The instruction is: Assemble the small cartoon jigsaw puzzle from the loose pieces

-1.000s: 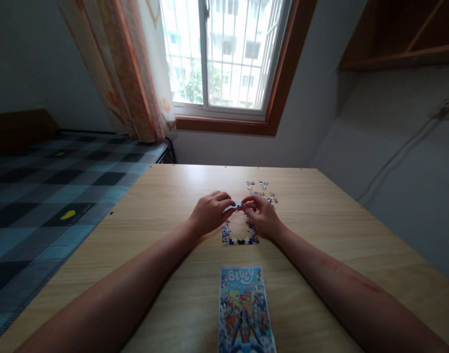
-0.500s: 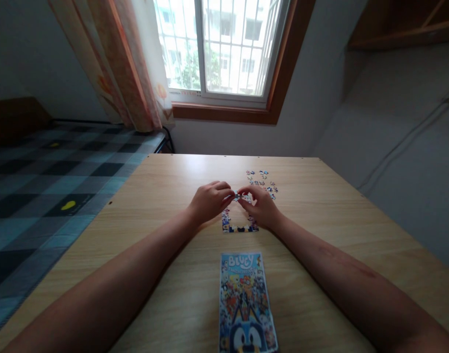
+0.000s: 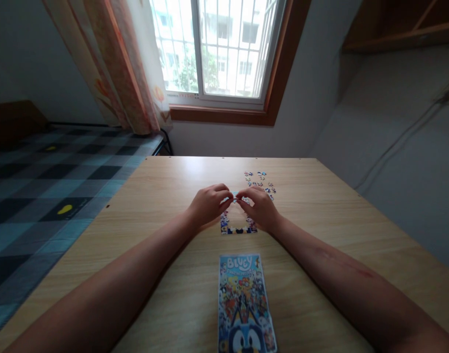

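My left hand (image 3: 210, 203) and my right hand (image 3: 261, 206) meet fingertip to fingertip over the top of a partly joined jigsaw puzzle (image 3: 239, 230). Each is closed in a pinch. Between the fingertips is a small jigsaw piece (image 3: 235, 197), mostly covered; whether both hands have separate pieces is too small to tell. The joined pieces form a border around bare wood, and my fingers hide part of its upper edge and sides. Beyond my right hand lie several loose jigsaw pieces (image 3: 261, 184).
A Bluey puzzle box (image 3: 242, 299) lies on the wooden table (image 3: 165, 196), nearer to me than the puzzle. To the left is a bed with a checked cover (image 3: 73, 171). Past the table's far edge are a barred window (image 3: 228, 54) and a curtain (image 3: 114, 63).
My fingertips have drawn slightly closer together, and less of the piece between them shows. The whole view has shifted a little; the box and loose pieces lie as before.
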Available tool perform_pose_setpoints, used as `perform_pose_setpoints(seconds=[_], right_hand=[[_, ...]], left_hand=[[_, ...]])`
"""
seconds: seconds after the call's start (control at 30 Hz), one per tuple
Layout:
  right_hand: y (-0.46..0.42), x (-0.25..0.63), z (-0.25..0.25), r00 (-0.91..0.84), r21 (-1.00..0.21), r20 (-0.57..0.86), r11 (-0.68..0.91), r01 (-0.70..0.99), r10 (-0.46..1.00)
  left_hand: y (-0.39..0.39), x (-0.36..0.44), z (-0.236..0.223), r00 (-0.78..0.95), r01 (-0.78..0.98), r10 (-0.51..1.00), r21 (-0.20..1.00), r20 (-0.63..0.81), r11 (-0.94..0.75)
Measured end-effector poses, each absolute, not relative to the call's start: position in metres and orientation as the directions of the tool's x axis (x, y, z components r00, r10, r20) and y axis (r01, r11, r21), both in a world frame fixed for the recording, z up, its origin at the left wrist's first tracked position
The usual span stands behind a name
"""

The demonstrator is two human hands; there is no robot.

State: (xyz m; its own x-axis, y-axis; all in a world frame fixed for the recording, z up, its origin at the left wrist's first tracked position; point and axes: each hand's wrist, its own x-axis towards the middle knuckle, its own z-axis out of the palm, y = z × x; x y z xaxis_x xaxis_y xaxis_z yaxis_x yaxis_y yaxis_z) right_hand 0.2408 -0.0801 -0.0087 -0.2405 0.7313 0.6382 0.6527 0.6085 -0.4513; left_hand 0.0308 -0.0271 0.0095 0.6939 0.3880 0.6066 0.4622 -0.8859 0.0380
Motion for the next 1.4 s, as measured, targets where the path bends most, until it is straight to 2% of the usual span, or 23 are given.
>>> perform_pose_setpoints(seconds=[0.1,0.23,0.4,0.53,0.63,0.77,0.87,1.13,1.3,1.4], right_hand=[[-0.08,0.24,-0.009,-0.181,-0.532,0.626,0.585,0.612,0.759],[-0.077,0.239,-0.013,-0.111,-0.656,0.593,0.559,0.508,0.798],[-0.068,0.238,-0.024,-0.046,-0.822,0.482,0.47,0.322,0.875],[-0.064,0.239,-0.029,-0.058,-0.868,0.431,0.431,0.246,0.901],[-0.067,0.24,-0.024,-0.053,-0.803,0.491,0.476,0.359,0.869],[-0.076,0.239,-0.011,-0.151,-0.592,0.648,0.619,0.517,0.746],[-0.08,0.237,-0.006,-0.225,-0.499,0.673,0.657,0.565,0.705],[-0.074,0.247,-0.009,-0.232,-0.423,0.667,0.616,0.664,0.708],[-0.068,0.256,-0.015,-0.182,-0.439,0.645,0.555,0.707,0.742],[-0.063,0.258,-0.021,-0.213,-0.421,0.623,0.552,0.72,0.752]], left_hand=[[-0.026,0.03,0.008,0.695,0.459,0.39,0.045,0.604,-0.887],[-0.026,0.029,0.009,0.716,0.447,0.355,-0.005,0.6,-0.894],[-0.028,0.029,0.011,0.727,0.463,0.345,-0.052,0.594,-0.885],[-0.028,0.029,0.012,0.731,0.455,0.338,-0.054,0.593,-0.889],[-0.027,0.028,0.012,0.724,0.456,0.351,-0.03,0.593,-0.889],[-0.025,0.028,0.009,0.681,0.485,0.388,0.015,0.621,-0.874],[-0.025,0.028,0.007,0.678,0.481,0.399,0.038,0.617,-0.876],[-0.022,0.029,0.006,0.66,0.491,0.415,0.059,0.626,-0.869],[-0.02,0.026,0.004,0.697,0.487,0.422,0.05,0.579,-0.872],[-0.019,0.025,0.001,0.717,0.495,0.429,0.031,0.55,-0.868]])
